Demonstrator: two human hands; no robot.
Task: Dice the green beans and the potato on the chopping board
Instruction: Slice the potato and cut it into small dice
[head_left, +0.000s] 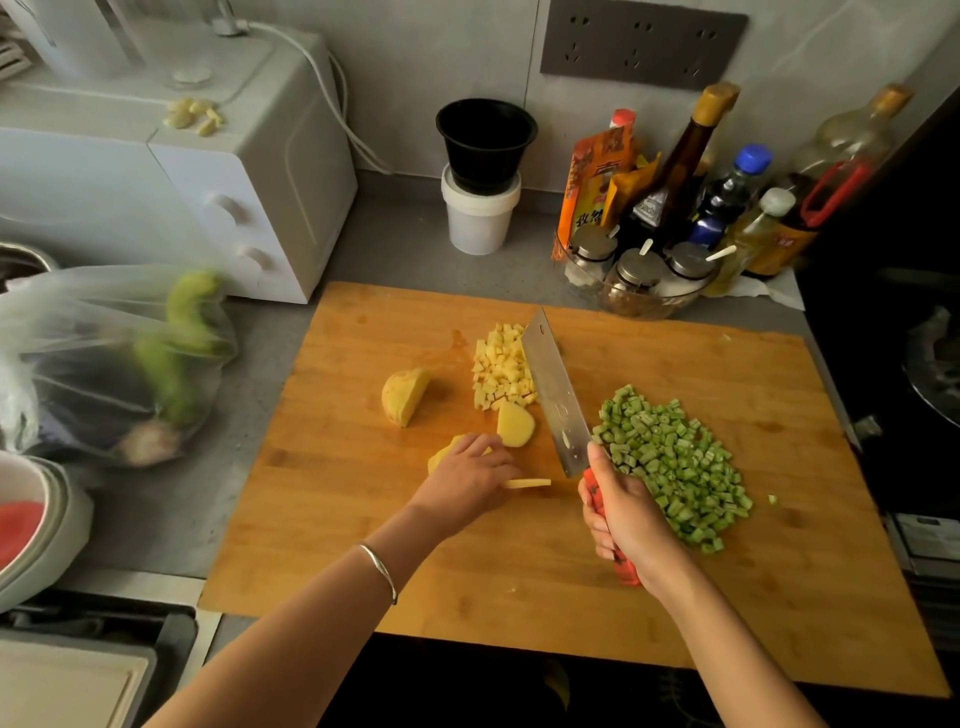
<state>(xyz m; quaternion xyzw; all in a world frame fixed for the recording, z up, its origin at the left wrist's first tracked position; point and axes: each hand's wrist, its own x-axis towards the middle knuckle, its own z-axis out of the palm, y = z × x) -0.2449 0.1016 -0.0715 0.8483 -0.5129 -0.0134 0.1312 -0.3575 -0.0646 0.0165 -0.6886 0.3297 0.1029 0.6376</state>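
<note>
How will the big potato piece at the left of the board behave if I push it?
The potato piece probably rocks rather than rolls: one side is rounded, one cut flat. Its cut face is likely wet, so it may slide on the chopping board.

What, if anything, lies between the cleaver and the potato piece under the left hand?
Nothing visible blocks it. The right hand holds the cleaver just right of the left hand and its potato piece; only bare chopping board and a thin potato strip lie between.
</note>
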